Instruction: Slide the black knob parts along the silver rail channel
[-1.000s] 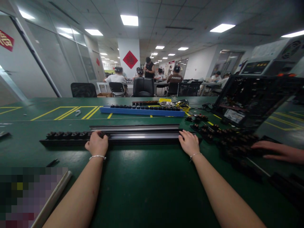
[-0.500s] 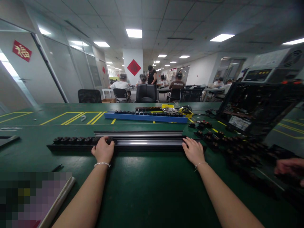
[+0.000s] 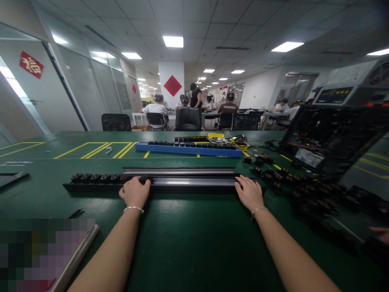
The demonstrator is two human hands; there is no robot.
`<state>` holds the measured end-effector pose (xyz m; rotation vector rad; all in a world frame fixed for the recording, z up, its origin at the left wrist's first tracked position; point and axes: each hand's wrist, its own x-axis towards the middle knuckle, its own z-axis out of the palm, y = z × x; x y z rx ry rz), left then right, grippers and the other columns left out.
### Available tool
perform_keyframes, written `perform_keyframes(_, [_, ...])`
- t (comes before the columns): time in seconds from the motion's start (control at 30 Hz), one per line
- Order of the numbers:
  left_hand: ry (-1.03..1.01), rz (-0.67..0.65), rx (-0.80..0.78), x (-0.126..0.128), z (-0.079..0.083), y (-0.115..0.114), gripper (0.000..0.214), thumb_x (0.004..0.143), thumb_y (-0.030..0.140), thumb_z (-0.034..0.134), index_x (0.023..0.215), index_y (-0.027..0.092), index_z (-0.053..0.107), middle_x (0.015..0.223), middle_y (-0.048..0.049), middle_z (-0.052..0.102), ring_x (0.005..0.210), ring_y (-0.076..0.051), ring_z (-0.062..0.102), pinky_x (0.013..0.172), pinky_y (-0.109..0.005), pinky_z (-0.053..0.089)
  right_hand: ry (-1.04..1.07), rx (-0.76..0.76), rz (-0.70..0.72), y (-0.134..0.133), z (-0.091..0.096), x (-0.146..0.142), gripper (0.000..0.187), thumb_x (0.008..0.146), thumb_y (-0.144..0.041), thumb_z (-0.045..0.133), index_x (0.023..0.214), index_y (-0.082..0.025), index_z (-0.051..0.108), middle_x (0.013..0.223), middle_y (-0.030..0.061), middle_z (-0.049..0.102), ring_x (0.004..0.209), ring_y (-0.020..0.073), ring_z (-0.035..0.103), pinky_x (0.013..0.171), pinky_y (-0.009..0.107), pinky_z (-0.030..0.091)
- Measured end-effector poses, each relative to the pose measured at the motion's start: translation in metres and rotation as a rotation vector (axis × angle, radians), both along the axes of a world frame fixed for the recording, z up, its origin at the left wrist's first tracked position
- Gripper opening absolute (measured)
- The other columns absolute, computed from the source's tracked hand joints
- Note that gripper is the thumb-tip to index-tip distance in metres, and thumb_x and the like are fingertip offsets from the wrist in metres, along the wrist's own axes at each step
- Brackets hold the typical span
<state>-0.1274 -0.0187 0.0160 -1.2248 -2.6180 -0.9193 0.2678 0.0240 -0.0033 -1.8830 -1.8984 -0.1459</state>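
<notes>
A long black channel rail (image 3: 194, 183) with a shiny inner face lies crosswise on the table in front of me. Several small black parts (image 3: 100, 178) stand in a row in its left half. My left hand (image 3: 135, 192) is closed over the right end of that row, its fingers around a small black part (image 3: 146, 178) that is mostly covered. At the rail's right end, my right hand (image 3: 249, 194) grips the rail with bent fingers over its far edge. Directly behind lies a second, similar rail (image 3: 179, 170).
Farther back sits a blue rail (image 3: 188, 151) filled with black parts, near a yellow tray (image 3: 216, 135). Many loose black parts (image 3: 316, 194) are heaped at right, before an open computer case (image 3: 313, 138). Another person's hand (image 3: 379, 233) shows at the right edge.
The view has shifted slightly. My left hand and the small black part appear a little farther right along the rail. The other person's hand has drawn back toward the right edge.
</notes>
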Motion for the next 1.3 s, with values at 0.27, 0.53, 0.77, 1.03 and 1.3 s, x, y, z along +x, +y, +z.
perform_keyframes(0.27, [0.032, -0.019, -0.025, 0.002, 0.000, 0.002, 0.042, 0.074, 0.046, 0.047, 0.102, 0.019, 0.064, 0.101, -0.0134, 0.066, 0.108, -0.030, 0.053, 0.097, -0.047, 0.031, -0.008, 0.032, -0.012, 0.001, -0.002, 0.000, 0.046, 0.090, -0.040, 0.029, 0.121, -0.023, 0.058, 0.134, 0.0045, 0.051, 0.124, 0.0223, 0.041, 0.105, 0.047, 0.024])
perform_keyframes(0.53, [0.094, -0.079, -0.027, 0.005, -0.003, 0.003, 0.043, 0.075, 0.046, 0.048, 0.101, 0.017, 0.065, 0.102, -0.0134, 0.066, 0.106, -0.029, 0.054, 0.105, -0.047, 0.023, -0.022, 0.031, -0.003, 0.002, -0.002, 0.001, 0.046, 0.090, -0.041, 0.029, 0.121, -0.023, 0.058, 0.134, 0.0047, 0.051, 0.125, 0.0228, 0.042, 0.105, 0.047, 0.025])
perform_keyframes(0.77, [0.132, -0.104, -0.060, 0.005, 0.001, 0.003, 0.043, 0.074, 0.045, 0.048, 0.100, 0.016, 0.066, 0.095, -0.0141, 0.069, 0.099, -0.029, 0.059, 0.095, -0.042, 0.034, -0.034, 0.034, -0.006, 0.002, -0.002, 0.001, 0.046, 0.090, -0.041, 0.028, 0.121, -0.023, 0.058, 0.134, 0.0049, 0.051, 0.124, 0.0228, 0.042, 0.104, 0.047, 0.026])
perform_keyframes(1.03, [0.135, -0.097, -0.056, 0.008, 0.001, 0.003, 0.044, 0.074, 0.047, 0.048, 0.101, 0.017, 0.066, 0.095, -0.0137, 0.069, 0.099, -0.029, 0.059, 0.093, -0.041, 0.035, -0.023, 0.021, -0.003, 0.002, -0.001, 0.000, 0.047, 0.090, -0.041, 0.028, 0.122, -0.022, 0.057, 0.134, 0.0046, 0.051, 0.125, 0.0229, 0.041, 0.105, 0.048, 0.025])
perform_keyframes(1.3, [0.117, -0.125, -0.045, 0.015, 0.000, 0.003, 0.042, 0.074, 0.049, 0.049, 0.098, 0.019, 0.067, 0.097, -0.0120, 0.069, 0.101, -0.028, 0.058, 0.098, -0.042, 0.030, -0.021, 0.019, -0.003, 0.000, 0.000, -0.001, 0.047, 0.090, -0.041, 0.027, 0.121, -0.022, 0.057, 0.134, 0.0043, 0.051, 0.125, 0.0225, 0.042, 0.105, 0.048, 0.025])
